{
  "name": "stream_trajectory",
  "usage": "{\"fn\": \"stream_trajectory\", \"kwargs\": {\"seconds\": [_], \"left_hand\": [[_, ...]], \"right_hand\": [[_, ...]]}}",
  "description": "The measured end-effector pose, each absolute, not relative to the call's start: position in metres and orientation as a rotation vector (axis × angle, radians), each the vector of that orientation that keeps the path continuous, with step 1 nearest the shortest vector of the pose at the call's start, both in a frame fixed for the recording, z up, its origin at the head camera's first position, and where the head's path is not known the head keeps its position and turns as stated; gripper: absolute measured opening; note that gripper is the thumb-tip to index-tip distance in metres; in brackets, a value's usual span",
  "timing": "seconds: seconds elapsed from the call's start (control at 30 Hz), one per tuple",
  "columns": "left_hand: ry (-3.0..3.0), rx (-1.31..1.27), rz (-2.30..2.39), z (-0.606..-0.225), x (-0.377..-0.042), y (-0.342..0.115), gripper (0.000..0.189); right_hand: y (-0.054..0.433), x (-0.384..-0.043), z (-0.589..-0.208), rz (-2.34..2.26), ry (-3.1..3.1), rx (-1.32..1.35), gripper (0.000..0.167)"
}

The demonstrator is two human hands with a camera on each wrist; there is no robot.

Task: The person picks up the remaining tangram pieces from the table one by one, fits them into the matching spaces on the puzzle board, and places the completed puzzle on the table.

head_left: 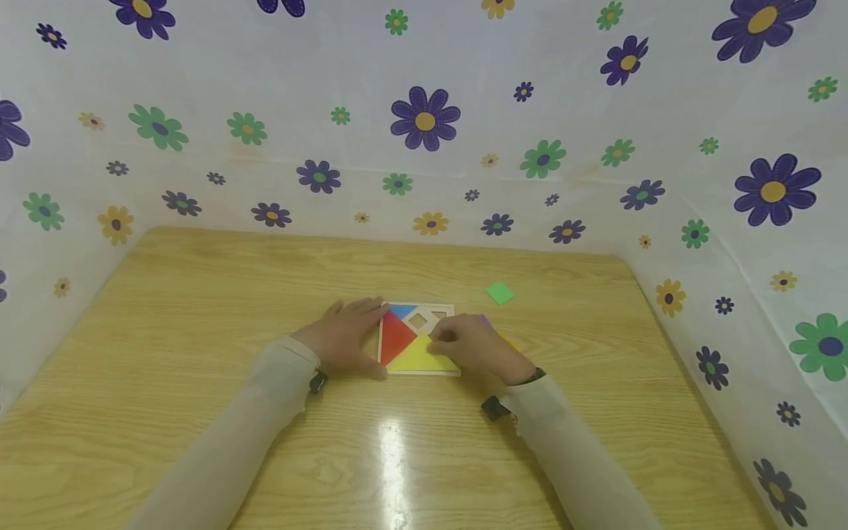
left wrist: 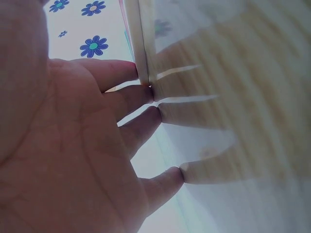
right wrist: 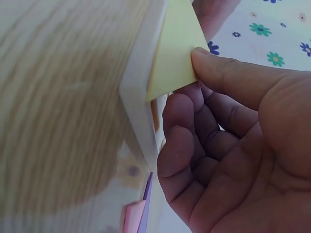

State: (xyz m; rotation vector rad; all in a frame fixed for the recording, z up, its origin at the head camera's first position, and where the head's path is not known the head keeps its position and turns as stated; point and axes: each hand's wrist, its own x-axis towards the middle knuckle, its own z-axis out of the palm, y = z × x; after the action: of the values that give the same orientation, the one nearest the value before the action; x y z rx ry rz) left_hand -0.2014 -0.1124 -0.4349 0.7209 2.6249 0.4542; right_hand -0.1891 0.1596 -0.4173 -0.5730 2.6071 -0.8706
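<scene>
A tangram puzzle board (head_left: 457,373) with a white frame lies on the table, partly hidden by my right hand. In it are a large red triangle (head_left: 397,338), a blue piece (head_left: 400,310) and a large yellow triangle (head_left: 412,358). Bare recesses show towards its back right. My left hand (head_left: 344,338) rests at the board's left edge with its fingers spread. My right hand (head_left: 477,346) pinches the yellow triangle between thumb and fingers. In the right wrist view, a corner of the yellow triangle (right wrist: 177,53) sits raised above the frame (right wrist: 133,92).
A green piece (head_left: 500,293) lies on the wooden table (head_left: 199,294) behind my right hand. Purple (head_left: 485,320) and orange (head_left: 510,341) pieces show beside that hand, and a pink piece (right wrist: 134,216) appears in the right wrist view. Flower-printed cloth (head_left: 358,147) surrounds the table's back and sides.
</scene>
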Motion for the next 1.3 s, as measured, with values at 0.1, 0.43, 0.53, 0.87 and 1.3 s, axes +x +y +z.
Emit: {"fn": "stream_trajectory", "kwargs": {"seconds": [0.1, 0.43, 0.53, 0.87, 1.3], "left_hand": [[2.624, 0.717, 0.454, -0.4331, -0.2000, -0.1120, 0.119], [2.640, 0.736, 0.434, -0.4303, -0.1991, -0.1109, 0.107], [2.643, 0.742, 0.441, -0.4301, -0.1987, -0.1109, 0.106], [2.649, 0.748, 0.448, -0.4305, -0.1991, -0.1100, 0.107], [2.632, 0.698, 0.419, -0.4322, -0.1986, -0.1089, 0.120]], "right_hand": [[0.1585, -0.1889, -0.4191, -0.850, 2.619, -0.567, 0.007], [0.1571, -0.1876, -0.4191, -0.837, 2.617, -0.572, 0.010], [0.1570, -0.1874, -0.4186, -0.831, 2.615, -0.569, 0.010], [0.1558, -0.1877, -0.4233, -0.814, 2.644, -0.543, 0.011], [0.1559, -0.1853, -0.4217, -0.719, 2.707, -0.537, 0.009]]}}
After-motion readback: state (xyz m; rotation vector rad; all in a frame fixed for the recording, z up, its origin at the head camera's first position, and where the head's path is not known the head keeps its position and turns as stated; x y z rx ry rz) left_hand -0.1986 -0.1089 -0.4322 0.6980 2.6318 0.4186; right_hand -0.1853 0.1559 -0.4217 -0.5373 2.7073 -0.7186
